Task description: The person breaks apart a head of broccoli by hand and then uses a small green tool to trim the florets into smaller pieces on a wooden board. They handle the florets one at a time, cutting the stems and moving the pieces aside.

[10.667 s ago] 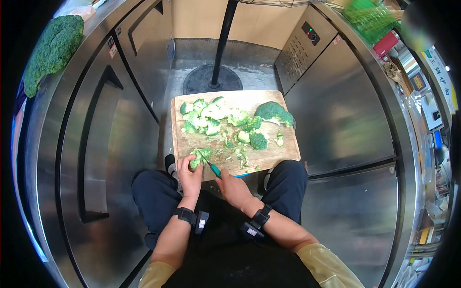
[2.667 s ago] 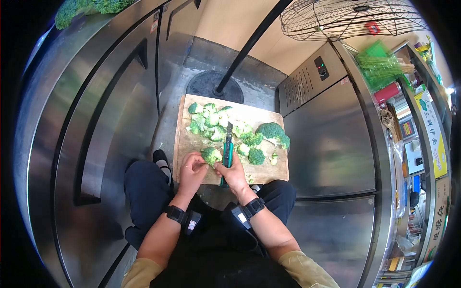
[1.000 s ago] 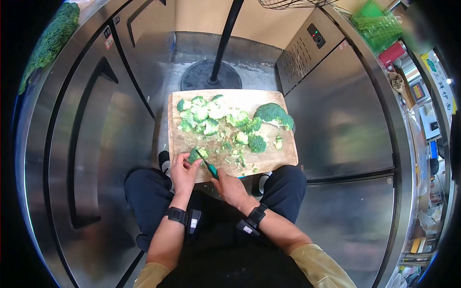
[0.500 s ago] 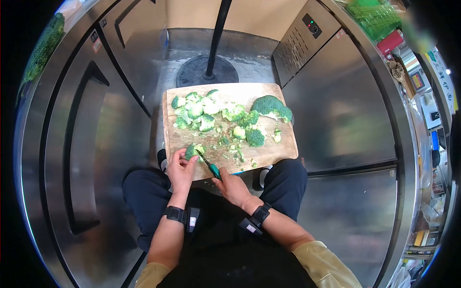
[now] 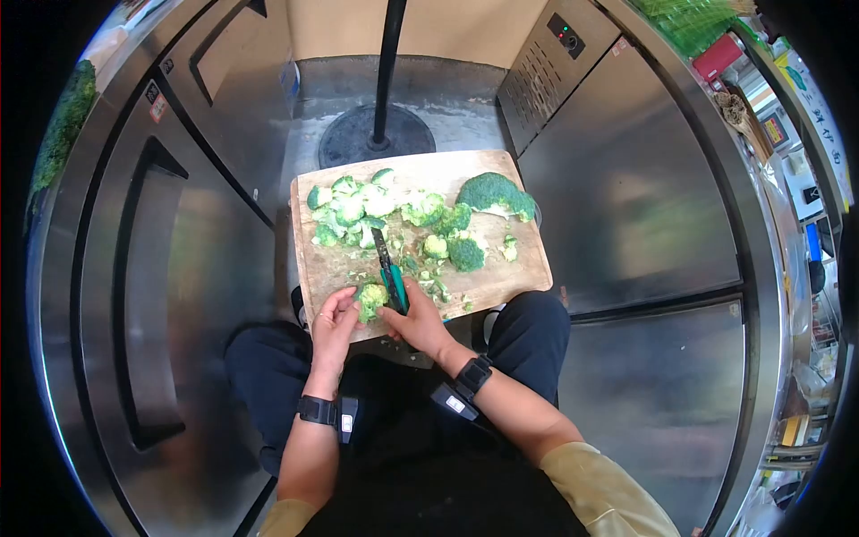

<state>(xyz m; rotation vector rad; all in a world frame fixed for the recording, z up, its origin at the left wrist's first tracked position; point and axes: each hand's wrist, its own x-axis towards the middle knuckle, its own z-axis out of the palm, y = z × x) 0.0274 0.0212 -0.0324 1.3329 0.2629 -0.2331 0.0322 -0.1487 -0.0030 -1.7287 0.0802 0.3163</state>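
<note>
My left hand (image 5: 335,320) pinches a broccoli floret (image 5: 370,302) over the near left part of the wooden cutting board (image 5: 333,263). In my right hand (image 5: 419,315) is a knife (image 5: 392,276) with a green handle and a dark blade, its tip pointing away from me across the board. My right thumb is close beside the floret; whether it touches is hard to tell. Beyond the blade lies a pile of cut florets (image 5: 349,206). A large broccoli head (image 5: 494,193) rests at the far right corner, and a smaller dark green piece (image 5: 466,254) lies nearer the middle.
Small broccoli scraps (image 5: 435,286) are scattered on the board. A black pole on a round base (image 5: 378,136) stands just behind it. Stainless steel cabinets flank me, with a handled door (image 5: 148,295) on the left and a smooth panel (image 5: 640,197) on the right.
The knife blade has come away from the floret and swung to point up the board. My right hand has moved closer to the left one. The view has shifted slightly.
</note>
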